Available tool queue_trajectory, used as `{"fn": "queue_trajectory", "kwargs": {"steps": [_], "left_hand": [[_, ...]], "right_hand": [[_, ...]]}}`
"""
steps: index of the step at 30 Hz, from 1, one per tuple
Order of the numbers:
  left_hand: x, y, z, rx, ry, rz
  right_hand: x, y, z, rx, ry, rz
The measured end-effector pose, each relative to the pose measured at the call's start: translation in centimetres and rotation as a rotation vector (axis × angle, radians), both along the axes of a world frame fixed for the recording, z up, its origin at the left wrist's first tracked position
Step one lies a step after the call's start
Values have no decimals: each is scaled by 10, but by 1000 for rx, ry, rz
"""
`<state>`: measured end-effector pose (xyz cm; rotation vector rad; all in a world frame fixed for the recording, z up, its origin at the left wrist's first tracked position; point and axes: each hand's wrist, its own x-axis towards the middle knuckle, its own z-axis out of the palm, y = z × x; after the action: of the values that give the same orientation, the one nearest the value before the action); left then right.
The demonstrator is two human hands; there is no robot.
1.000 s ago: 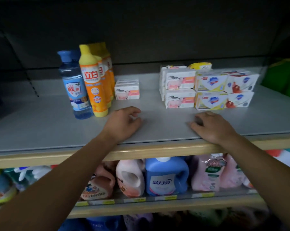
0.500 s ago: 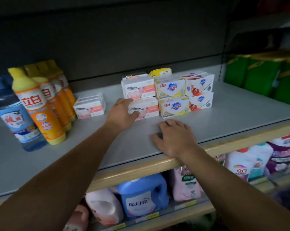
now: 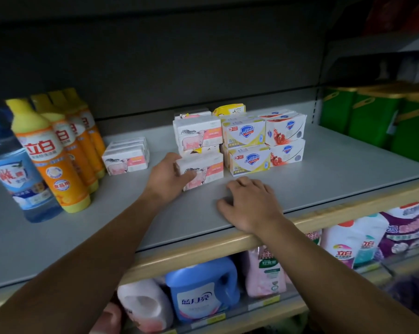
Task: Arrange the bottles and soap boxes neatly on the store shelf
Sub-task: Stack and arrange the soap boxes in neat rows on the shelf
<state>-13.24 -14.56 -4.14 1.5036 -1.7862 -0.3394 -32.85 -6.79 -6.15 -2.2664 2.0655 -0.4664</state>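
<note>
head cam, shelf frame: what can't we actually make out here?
Head view only:
- Blue-capped bottle: left side cut by frame edge.
- Rear orange bottles: hidden behind the front one.
- Pink soap box: left end covered by left hand.
- Yellow packet: mostly behind stacked boxes.

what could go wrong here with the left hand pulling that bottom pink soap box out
1. The left hand grips the bottom pink soap box, which already sits forward and askew. The pink box above it may lose its support and tip forward.
2. The yellow soap boxes stand close beside that pile, so a topple could knock them askew.
3. The right hand rests on the shelf, not steadying anything.
</note>
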Motion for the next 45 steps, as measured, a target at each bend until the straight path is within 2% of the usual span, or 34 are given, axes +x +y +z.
{"fn": "queue_trajectory", "kwargs": {"steps": [3,5,8,10,12,14,17,21,26,32,36,41,45], "left_hand": [[21,35,5,105,349,-108],[38,61,11,171,524,-181],[60,90,21,232,636,-229],[73,103,25,273,680,-223],[90,111,25,289,730,-191],[106,115,24,304,803,-176],[129,119,18,339,937,-163],[144,120,7,319,1048,-119],[146,117,4,288,1015,-94],[146,116,1,245,989,-80],[147,116,1,269,1012,-120],[149,115,-1,288,939,-178],[152,121,-4,256,923,-281]], "right_hand": [[-1,1,3,-19,-32,3],[2,3,7,-76,-197,63],[27,12,17,-126,-513,344],[54,16,22,-134,-551,536],[80,15,26,-151,-571,619],[98,13,29,-127,-660,614],[119,10,25,34,-840,549],[139,2,15,150,-928,408],[148,-4,19,277,-982,216],[154,-14,20,368,-1063,176],[151,-12,17,282,-1128,173],[141,-1,7,123,-1170,403],[138,-4,3,62,-1210,436]]}}
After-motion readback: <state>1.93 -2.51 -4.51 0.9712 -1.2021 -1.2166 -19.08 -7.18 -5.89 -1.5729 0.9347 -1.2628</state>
